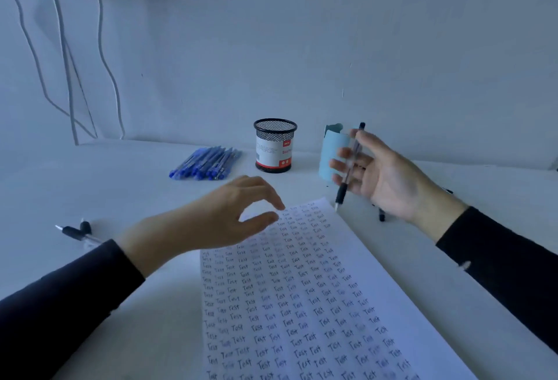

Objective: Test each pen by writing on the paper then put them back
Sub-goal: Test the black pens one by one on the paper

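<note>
Head view: right hand point(381, 174) grips a black pen point(350, 168), left hand point(230, 217) hangs loosely open over the paper point(302, 295); probably next, tip to paper.

Paper sheet point(302, 304) on table point(120, 186). From it: mesh cup point(274, 145) at 12 o'clock, pen pile point(205, 163) at 11, card holder point(330, 153) at 1, loose pens point(75, 232) at 9.

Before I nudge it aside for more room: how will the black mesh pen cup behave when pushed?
Probably light: the mesh cup has wire walls and nothing sticks out above its rim. Likely to slide rather than tip, as it stands squat and upright on the smooth table. Knocked over, it might roll.
</note>
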Available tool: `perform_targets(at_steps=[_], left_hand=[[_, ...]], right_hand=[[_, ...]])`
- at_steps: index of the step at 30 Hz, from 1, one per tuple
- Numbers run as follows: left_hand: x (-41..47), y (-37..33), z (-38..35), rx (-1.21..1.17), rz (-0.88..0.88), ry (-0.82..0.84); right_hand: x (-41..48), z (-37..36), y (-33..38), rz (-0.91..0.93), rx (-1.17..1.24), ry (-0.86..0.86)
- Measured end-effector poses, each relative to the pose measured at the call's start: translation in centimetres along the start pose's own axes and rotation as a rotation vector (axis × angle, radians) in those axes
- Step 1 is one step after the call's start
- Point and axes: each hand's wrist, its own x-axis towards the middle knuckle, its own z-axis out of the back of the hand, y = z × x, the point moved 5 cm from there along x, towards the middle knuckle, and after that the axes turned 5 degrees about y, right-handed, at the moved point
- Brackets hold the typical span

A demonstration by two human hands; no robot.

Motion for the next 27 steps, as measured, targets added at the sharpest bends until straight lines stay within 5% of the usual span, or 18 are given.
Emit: perform_targets(at_steps=[4,10,15,19,22,27], left_hand=[[-0.1,-0.3,-1.8,-0.068,0.066,0.237],[-0.3,-0.8,-2.2,-0.103,0.1,0.316],[-0.4,-0.7,-2.3,-0.151,0.125,0.356],[-0.5,-0.7,-2.4,-0.128,0.123,0.38],[-0.4,-0.7,-2.3,-0.124,0.128,0.389],[-0.6,-0.7,-2.3,-0.136,0.133,0.4]], right_hand=[[-0.4,1.3,0.7,-0.114,0.088,-0.084],[-0.7,1.0,0.6,-0.108,0.138,-0.167],[-0.3,0.3,0.8,0.004,-0.017,-0.057],[-0.3,-0.4,-0.8,-0.158,-0.039,0.095],[-0.5,0.0,-2.0,-0.288,-0.285,0.132],[-0.7,-0.6,-2.2,-0.224,-0.41,0.214]])
